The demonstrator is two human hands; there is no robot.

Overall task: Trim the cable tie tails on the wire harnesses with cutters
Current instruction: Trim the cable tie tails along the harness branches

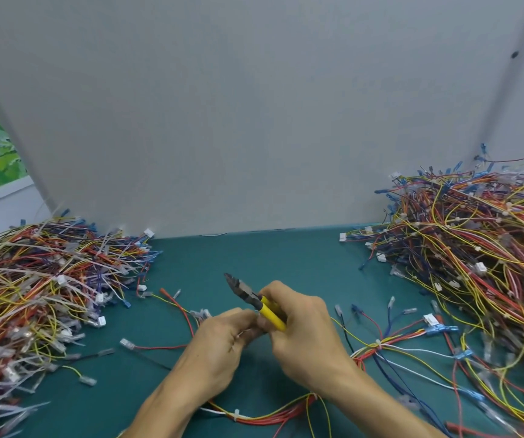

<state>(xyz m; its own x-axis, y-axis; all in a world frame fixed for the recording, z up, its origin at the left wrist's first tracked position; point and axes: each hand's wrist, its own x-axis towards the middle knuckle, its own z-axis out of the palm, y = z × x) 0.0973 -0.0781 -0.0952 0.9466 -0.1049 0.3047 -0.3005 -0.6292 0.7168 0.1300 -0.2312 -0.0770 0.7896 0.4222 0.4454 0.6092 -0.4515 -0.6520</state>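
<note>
My right hand (301,330) grips the yellow handles of a pair of cutters (248,292), whose dark jaws point up and to the left above the green mat. My left hand (223,339) is curled just left of the handles, fingertips touching the right hand; what it pinches is hidden. A wire harness (273,415) with red, yellow and white wires lies under both wrists, a white cable tie (236,415) around it. Another tied bundle (379,344) lies just to the right of my right hand.
A large heap of harnesses with long tie tails (39,286) fills the left side. A bigger heap (475,248) covers the right side. A grey partition (254,121) stands behind the green mat (254,254). Loose wires with terminals lie around my hands.
</note>
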